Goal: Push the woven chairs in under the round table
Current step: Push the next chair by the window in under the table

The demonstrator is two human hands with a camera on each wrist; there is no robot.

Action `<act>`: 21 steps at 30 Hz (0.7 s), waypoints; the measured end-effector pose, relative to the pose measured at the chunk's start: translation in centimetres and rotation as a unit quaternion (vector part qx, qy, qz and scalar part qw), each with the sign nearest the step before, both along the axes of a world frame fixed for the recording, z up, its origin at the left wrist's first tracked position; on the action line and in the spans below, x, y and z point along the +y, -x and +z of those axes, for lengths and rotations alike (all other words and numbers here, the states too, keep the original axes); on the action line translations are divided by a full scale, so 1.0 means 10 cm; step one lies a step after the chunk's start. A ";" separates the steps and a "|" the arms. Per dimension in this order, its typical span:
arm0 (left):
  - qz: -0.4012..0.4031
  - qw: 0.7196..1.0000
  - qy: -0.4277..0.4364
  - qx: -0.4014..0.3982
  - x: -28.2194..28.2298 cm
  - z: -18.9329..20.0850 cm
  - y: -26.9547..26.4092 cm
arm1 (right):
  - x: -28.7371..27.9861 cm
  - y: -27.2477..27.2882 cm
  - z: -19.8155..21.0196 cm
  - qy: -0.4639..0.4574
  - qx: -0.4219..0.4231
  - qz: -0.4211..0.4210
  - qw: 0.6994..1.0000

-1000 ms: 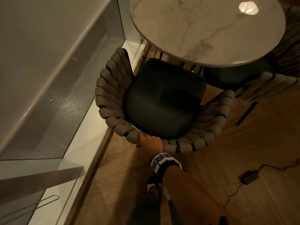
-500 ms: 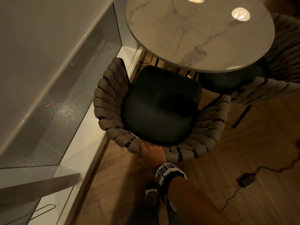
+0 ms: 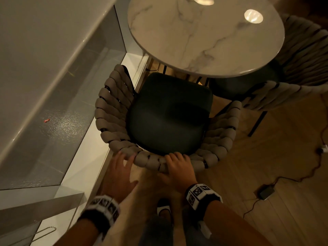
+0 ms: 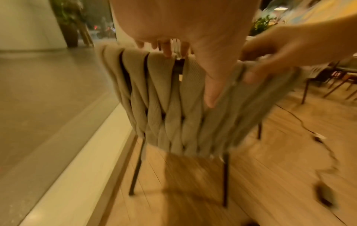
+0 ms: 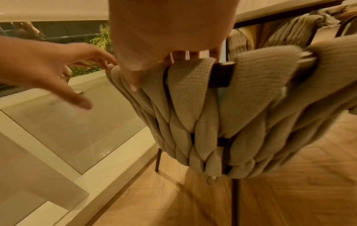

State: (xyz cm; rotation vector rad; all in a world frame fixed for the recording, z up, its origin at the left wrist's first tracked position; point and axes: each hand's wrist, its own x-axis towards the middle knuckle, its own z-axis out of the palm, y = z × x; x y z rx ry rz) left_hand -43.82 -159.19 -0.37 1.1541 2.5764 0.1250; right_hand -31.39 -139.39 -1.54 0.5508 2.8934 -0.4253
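Presently: chair [image 3: 166,119], seat short of table [image 3: 204,36]. Right hand [image 3: 179,167] grips backrest; left hand [image 3: 120,167] spread, fingertips touching, holding nothing. Risk: one-sided push skews chair.

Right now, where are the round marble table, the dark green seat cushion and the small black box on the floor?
round marble table [image 3: 204,36], head view, bare top.
dark green seat cushion [image 3: 168,118], head view, middle.
small black box [image 3: 266,191], head view, top face.
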 end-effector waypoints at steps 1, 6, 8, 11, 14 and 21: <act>-0.002 1.000 -0.013 0.015 0.19 0.02 0.19 | 0.06 -0.07 0.02 -0.013 -0.005 -0.021 1.000; -0.099 0.994 0.036 0.021 0.45 -0.03 0.75 | 0.24 -0.40 0.05 -0.048 -0.079 -0.092 0.991; -0.115 0.992 0.045 0.006 0.50 -0.03 0.79 | 0.25 -0.39 0.02 -0.050 -0.089 -0.091 0.991; -0.090 0.995 0.048 -0.004 0.47 -0.05 0.76 | 0.27 -0.33 0.05 -0.057 -0.106 -0.063 0.991; -0.095 0.995 0.038 -0.006 0.36 -0.11 0.66 | 0.28 -0.38 0.02 -0.049 -0.134 -0.032 0.989; -0.093 0.993 0.070 0.019 0.33 -0.18 0.68 | 0.29 -0.41 -0.09 -0.044 -0.129 -0.026 0.990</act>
